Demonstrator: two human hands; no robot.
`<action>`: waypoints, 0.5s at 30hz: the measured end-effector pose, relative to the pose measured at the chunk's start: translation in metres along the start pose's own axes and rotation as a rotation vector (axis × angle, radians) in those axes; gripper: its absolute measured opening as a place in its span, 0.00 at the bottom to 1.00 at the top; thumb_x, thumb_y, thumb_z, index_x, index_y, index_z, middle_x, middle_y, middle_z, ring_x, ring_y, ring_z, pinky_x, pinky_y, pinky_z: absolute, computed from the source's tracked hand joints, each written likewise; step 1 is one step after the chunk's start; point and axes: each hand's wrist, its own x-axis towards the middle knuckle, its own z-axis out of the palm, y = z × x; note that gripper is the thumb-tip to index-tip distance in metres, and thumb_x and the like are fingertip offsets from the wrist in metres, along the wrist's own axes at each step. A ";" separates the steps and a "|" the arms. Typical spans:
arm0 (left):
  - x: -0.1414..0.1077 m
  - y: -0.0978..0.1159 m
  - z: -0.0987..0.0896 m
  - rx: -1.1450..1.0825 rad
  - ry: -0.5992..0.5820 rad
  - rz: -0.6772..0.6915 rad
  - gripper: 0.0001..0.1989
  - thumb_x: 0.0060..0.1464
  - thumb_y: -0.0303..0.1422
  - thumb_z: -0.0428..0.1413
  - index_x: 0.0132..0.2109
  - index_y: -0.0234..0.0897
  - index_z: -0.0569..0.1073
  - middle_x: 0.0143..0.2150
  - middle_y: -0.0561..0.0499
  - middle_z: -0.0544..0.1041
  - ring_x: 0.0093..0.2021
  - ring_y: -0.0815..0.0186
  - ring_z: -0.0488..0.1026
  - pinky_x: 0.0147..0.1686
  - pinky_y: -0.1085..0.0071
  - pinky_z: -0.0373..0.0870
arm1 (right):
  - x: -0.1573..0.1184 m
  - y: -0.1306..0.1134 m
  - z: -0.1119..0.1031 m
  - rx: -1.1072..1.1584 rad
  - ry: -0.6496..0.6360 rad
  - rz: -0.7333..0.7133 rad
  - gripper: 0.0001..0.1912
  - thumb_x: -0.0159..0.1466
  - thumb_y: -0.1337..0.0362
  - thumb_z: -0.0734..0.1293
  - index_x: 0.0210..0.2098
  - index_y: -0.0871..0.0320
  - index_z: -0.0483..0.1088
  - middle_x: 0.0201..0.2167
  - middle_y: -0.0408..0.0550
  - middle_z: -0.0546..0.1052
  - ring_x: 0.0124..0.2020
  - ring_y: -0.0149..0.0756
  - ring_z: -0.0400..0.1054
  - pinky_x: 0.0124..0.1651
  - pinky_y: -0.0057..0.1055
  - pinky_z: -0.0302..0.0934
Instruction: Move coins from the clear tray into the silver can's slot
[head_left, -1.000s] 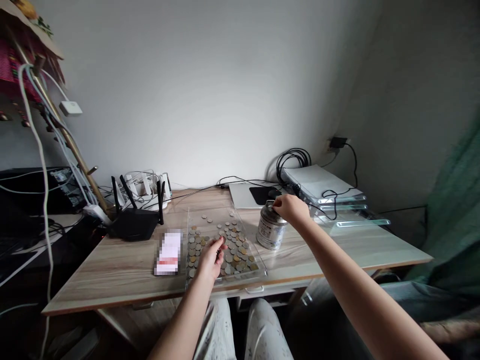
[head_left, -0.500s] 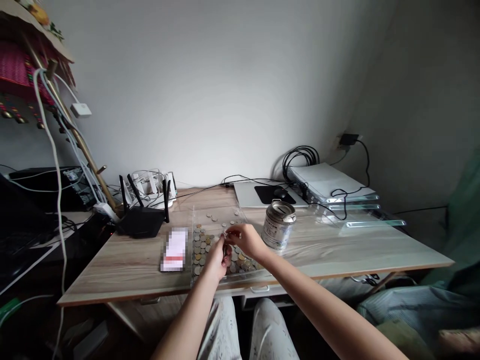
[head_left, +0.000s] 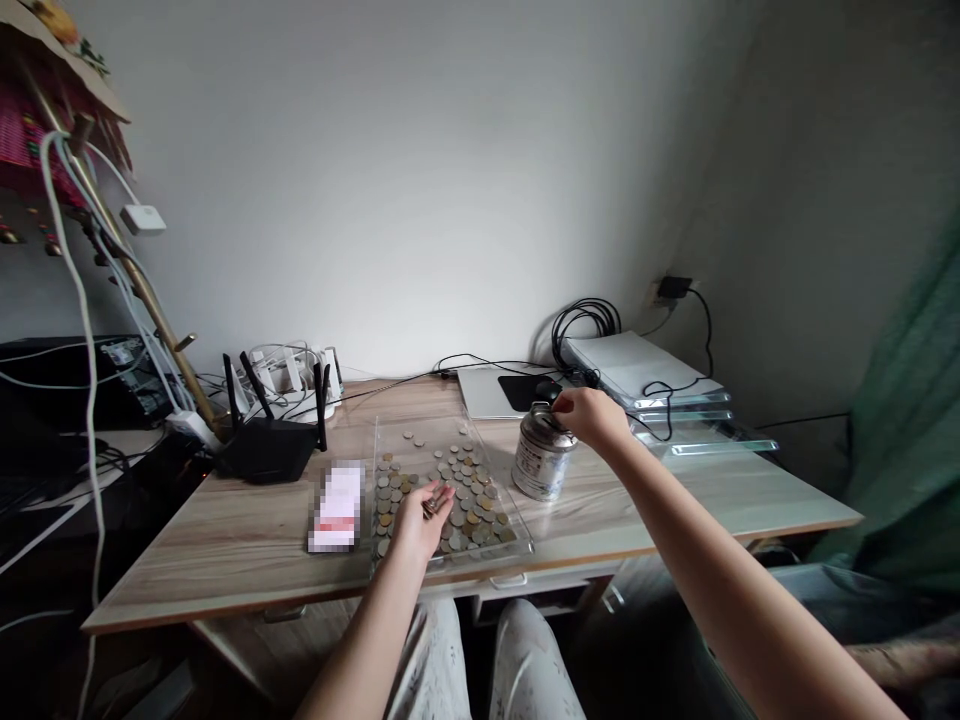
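Observation:
My left hand (head_left: pixel 424 515) is palm up and half curled, cupping several coins (head_left: pixel 430 508) above the left part of a clear plastic tray (head_left: pixel 517 550). Beneath it, many silver and golden coins (head_left: pixel 465 490) lie spread over the tray. Just right of the tray stands a round metal coin tin (head_left: pixel 536 465) with a printed label and a slotted lid. Over that lid is my right hand (head_left: pixel 592 415), its thumb and fingertips pinched at the slot on a coin that is mostly hidden by the fingers.
Left of the tray lies a phone (head_left: pixel 336 507) with a blurred screen. A black router (head_left: pixel 270 450) stands behind it. Farther back are a laptop (head_left: pixel 480 393), a black mouse (head_left: pixel 548 390), coiled black cable (head_left: pixel 585 318) and stacked clear trays (head_left: pixel 652 370).
My right hand has left my left hand and moved right and up to the tin's lid. My left palm has turned up and opened somewhat, showing its coins. The view has shifted slightly.

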 end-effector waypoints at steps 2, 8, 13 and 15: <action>-0.002 0.000 0.000 0.036 -0.040 0.008 0.14 0.43 0.17 0.43 0.39 0.27 0.65 0.35 0.38 0.72 0.39 0.61 0.72 0.36 0.67 0.70 | -0.002 -0.002 0.001 0.008 -0.027 -0.016 0.09 0.47 0.62 0.62 0.28 0.52 0.72 0.28 0.43 0.73 0.29 0.32 0.64 0.27 0.25 0.52; -0.007 0.000 0.002 0.104 -0.110 0.051 0.15 0.44 0.16 0.43 0.39 0.27 0.67 0.34 0.39 0.73 0.38 0.61 0.72 0.35 0.68 0.71 | -0.032 -0.038 0.003 0.061 0.238 -0.162 0.12 0.56 0.62 0.57 0.34 0.56 0.70 0.32 0.48 0.72 0.36 0.34 0.62 0.33 0.26 0.52; -0.007 -0.001 0.005 0.072 -0.127 0.056 0.12 0.45 0.17 0.48 0.38 0.29 0.69 0.31 0.42 0.75 0.32 0.65 0.73 0.30 0.73 0.71 | -0.079 -0.094 0.043 0.227 -0.089 -0.559 0.11 0.57 0.62 0.58 0.35 0.52 0.70 0.32 0.44 0.71 0.34 0.30 0.63 0.32 0.23 0.53; -0.007 -0.001 0.008 0.042 -0.063 0.053 0.10 0.44 0.18 0.49 0.34 0.29 0.70 0.28 0.45 0.74 0.28 0.67 0.73 0.27 0.74 0.71 | -0.088 -0.109 0.060 0.233 -0.214 -0.607 0.10 0.56 0.62 0.59 0.35 0.52 0.70 0.31 0.44 0.71 0.34 0.31 0.63 0.31 0.23 0.53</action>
